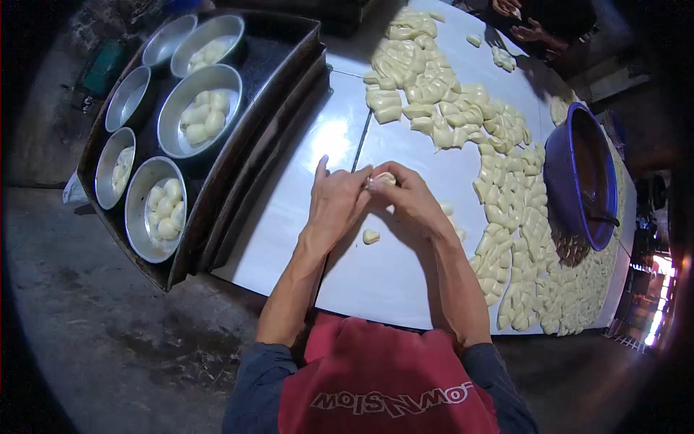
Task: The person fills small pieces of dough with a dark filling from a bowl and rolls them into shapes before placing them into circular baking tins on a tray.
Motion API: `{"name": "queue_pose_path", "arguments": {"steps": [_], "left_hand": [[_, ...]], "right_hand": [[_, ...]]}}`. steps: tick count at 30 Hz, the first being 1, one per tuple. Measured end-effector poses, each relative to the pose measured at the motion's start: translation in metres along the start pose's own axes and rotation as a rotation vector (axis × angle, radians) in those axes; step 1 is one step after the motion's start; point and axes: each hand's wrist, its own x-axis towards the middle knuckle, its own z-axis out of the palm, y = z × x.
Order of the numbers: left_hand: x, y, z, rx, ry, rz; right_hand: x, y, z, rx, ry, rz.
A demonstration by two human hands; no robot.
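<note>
Over the white table (pixel 405 289) my two hands meet at the fingertips. A small piece of pale dough (pixel 386 178) shows between the fingers of my right hand (pixel 413 197), which are closed around it. The fingers of my left hand (pixel 335 202) press together at the same dough from the other side, with one digit sticking up. Part of the dough is hidden by the fingers. Just below the hands a loose dough piece (pixel 371 236) lies on the table. Many pale, glossy dough pieces (pixel 499 210) spread in a thick band beyond and right of my hands.
At the left, a dark metal tray (pixel 210 210) bears several round metal pans; a pan (pixel 160 168) and others hold dough balls. A purple basin (pixel 613 184) with brown contents and a handled utensil stands at the right. Another person's hands (pixel 531 32) are at the far side.
</note>
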Motion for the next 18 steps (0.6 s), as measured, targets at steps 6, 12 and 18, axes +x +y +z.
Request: {"name": "queue_pose_path", "arguments": {"steps": [6, 12, 18], "left_hand": [[0.000, -0.001, 0.002, -0.003, 0.083, 0.092], [-0.013, -0.020, 0.027, 0.051, 0.119, 0.053], [-0.010, 0.006, 0.009, 0.125, -0.053, -0.014]], "right_hand": [[0.001, 0.013, -0.005, -0.318, 0.082, -0.106], [-0.037, -0.033, -0.015, 0.313, 0.112, -0.113], [-0.060, -0.046, -0.049, 0.316, 0.212, -0.151]]}}
